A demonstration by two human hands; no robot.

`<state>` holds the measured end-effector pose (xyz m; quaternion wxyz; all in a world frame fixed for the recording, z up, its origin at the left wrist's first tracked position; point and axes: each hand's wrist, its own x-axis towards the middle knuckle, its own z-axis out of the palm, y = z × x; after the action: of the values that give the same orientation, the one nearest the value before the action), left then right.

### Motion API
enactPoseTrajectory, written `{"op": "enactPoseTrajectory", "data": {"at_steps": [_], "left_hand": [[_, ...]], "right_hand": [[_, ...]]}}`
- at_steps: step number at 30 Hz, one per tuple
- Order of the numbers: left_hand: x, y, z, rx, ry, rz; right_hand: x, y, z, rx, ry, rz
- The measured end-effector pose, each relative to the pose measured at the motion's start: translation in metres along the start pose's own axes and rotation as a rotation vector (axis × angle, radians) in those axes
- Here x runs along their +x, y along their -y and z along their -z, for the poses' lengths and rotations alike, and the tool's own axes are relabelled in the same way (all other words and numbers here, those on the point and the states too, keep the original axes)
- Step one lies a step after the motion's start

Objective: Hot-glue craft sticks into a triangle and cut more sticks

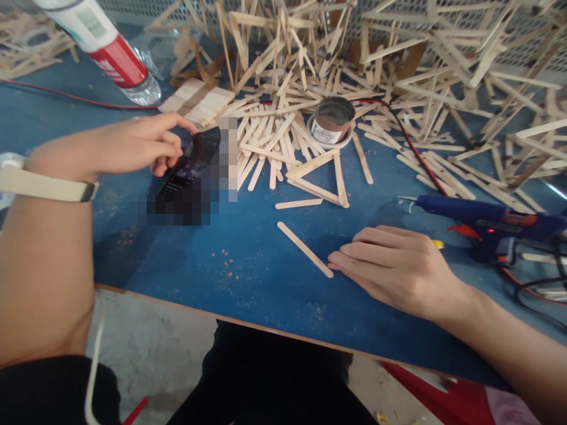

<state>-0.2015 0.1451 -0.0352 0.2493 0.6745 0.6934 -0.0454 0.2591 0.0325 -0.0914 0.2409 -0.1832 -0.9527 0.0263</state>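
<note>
My left hand (153, 144) is at the upper left edge of a dark phone (188, 165), its index finger reaching to the top corner and its other fingers curled against the side. The phone is tilted, and its right and lower parts are blurred out by blocks. My right hand (394, 265) rests on the blue table, fingers loosely stretched side by side, with its thumb hidden. Its fingertips lie beside the near end of a single wooden craft stick (305, 249). Behind that are a shorter stick piece (299, 203) and a triangle of sticks (316, 192).
A hot glue gun (478, 215) with cables lies at the right. A brown tub (333, 115) stands amid heaped craft sticks (274, 130). Stick frames (443, 65) fill the back. A bundle of sticks (195, 100) and a bottle (117, 59) are at the upper left.
</note>
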Motion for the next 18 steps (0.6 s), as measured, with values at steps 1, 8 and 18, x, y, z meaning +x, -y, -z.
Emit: {"op": "enactPoseTrajectory", "data": {"at_steps": [1, 8, 18], "left_hand": [[0.0, 0.0, 0.0, -0.006, 0.001, -0.006], [-0.003, -0.004, -0.001, -0.033, -0.018, -0.011], [0.006, 0.005, -0.007, -0.015, -0.027, -0.014]], "right_hand": [[-0.001, 0.0, 0.0, -0.004, 0.003, -0.002], [-0.007, -0.002, -0.003, -0.026, 0.061, -0.009], [-0.001, 0.0, -0.004, -0.013, -0.001, -0.002]]}}
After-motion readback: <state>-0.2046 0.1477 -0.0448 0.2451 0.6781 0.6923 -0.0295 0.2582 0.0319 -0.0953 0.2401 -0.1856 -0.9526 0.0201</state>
